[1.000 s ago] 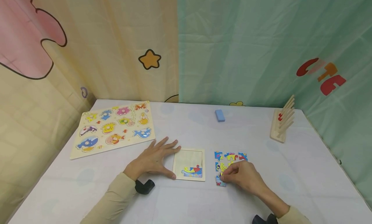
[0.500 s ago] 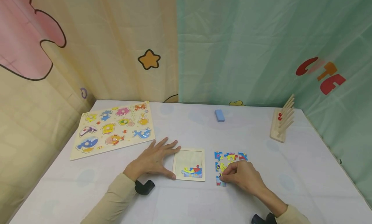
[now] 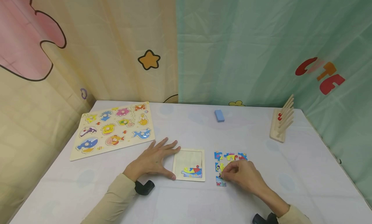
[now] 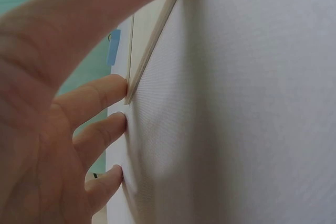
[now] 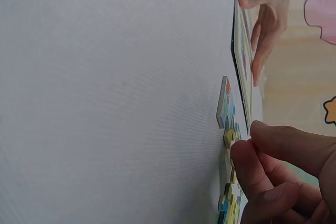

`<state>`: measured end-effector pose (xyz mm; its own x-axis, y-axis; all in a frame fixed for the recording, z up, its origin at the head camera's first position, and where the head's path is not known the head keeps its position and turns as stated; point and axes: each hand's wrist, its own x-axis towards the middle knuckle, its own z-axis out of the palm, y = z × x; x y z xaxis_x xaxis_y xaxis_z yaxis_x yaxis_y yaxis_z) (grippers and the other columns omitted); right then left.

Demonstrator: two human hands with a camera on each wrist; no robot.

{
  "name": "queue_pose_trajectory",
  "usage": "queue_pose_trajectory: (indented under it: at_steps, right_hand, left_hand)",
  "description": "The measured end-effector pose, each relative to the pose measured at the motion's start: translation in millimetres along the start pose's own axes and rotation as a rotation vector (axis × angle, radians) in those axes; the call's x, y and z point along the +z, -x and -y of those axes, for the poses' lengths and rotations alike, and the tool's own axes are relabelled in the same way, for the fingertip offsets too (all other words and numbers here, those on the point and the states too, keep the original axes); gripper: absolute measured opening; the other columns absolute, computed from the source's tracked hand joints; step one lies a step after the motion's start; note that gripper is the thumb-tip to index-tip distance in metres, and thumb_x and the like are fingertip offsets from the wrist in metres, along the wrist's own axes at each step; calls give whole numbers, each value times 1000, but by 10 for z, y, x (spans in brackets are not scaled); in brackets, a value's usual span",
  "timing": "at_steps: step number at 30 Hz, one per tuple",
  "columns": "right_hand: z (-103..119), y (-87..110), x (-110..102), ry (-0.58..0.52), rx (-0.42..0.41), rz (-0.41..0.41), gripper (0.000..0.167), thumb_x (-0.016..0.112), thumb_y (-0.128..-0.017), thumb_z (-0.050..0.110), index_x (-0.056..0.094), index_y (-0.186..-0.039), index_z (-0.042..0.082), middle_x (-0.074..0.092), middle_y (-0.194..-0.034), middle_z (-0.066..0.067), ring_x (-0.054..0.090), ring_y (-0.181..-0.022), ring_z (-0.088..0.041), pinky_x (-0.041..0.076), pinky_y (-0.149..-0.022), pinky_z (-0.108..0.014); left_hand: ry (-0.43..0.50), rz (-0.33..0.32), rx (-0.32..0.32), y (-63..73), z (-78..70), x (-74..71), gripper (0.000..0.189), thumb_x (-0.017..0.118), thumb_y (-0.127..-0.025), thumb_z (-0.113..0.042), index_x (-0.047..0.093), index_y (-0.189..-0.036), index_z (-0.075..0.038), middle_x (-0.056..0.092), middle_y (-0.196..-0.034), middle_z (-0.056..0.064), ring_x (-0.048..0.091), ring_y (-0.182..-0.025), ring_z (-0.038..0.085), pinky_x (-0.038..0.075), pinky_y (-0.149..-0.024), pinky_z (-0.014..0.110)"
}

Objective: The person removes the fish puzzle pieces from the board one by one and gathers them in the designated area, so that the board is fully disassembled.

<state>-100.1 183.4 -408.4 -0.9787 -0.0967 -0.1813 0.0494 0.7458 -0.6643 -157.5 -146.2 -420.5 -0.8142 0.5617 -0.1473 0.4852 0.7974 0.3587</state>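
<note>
My left hand (image 3: 157, 157) lies spread at the left side of a small square wooden puzzle tray (image 3: 174, 166), thumb at its near corner and index fingertip at its far corner. Joined blue, yellow and red puzzle pieces (image 3: 193, 172) sit in the tray's lower right. Over a group of loose pieces to the right is my right hand (image 3: 245, 177), fingers bent, thumb and index tips close together. In the right wrist view those tips are right beside a yellow-edged piece (image 5: 229, 137); I cannot tell whether they pinch one. The hand hides part of the group.
A large animal peg puzzle board (image 3: 116, 128) lies at the back left. A blue block (image 3: 219, 116) stands toward the back, and a wooden base with slanted pegs (image 3: 282, 124) is at the far right. Curtains (image 3: 232, 49) hang behind the white table (image 3: 180, 204).
The right thumb and index tips have shifted very slightly away from the near-left piece. The left hand and the tray stay as they were.
</note>
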Motion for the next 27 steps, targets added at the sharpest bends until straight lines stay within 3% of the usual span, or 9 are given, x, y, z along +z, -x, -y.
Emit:
queue_pose_trajectory:
  at_steps: [9, 17, 22, 27]
  right_hand:
    - [82, -104, 93, -34, -158, 2, 10, 80, -78, 13, 74, -77, 21, 60, -65, 11, 52, -62, -11, 42, -50, -22]
    - [314, -182, 297, -28, -296, 97, 17, 75, -81, 8, 76, -96, 17, 58, -69, 11, 44, -46, -7, 36, -41, -21]
    - [444, -221, 393, 28, -359, 128, 26, 79, -79, 9, 76, -104, 14, 57, -69, 14, 41, -50, -5, 35, -46, -20]
    - [529, -224, 457, 64, -365, 149, 31, 81, -76, 11, 76, -107, 11, 56, -67, 15, 45, -59, -6, 37, -52, -22]
  left_hand:
    - [2, -3, 0, 3, -7, -4, 104, 80, -62, -69, 44, -150, -26, 28, -160, -5, 10, -150, 30, 5, -116, 63]
    - [9, -2, -4, 5, -11, -4, 103, 80, -63, -69, 44, -149, -26, 28, -160, -5, 10, -150, 31, 5, -116, 63]
    - [-3, 1, -3, 7, -11, -5, 103, 78, -63, -70, 44, -150, -26, 28, -160, -5, 11, -150, 31, 6, -116, 63]
    - [-5, 4, -5, 9, -12, -8, 103, 78, -63, -71, 43, -150, -27, 28, -160, -5, 11, -150, 30, 6, -117, 63]
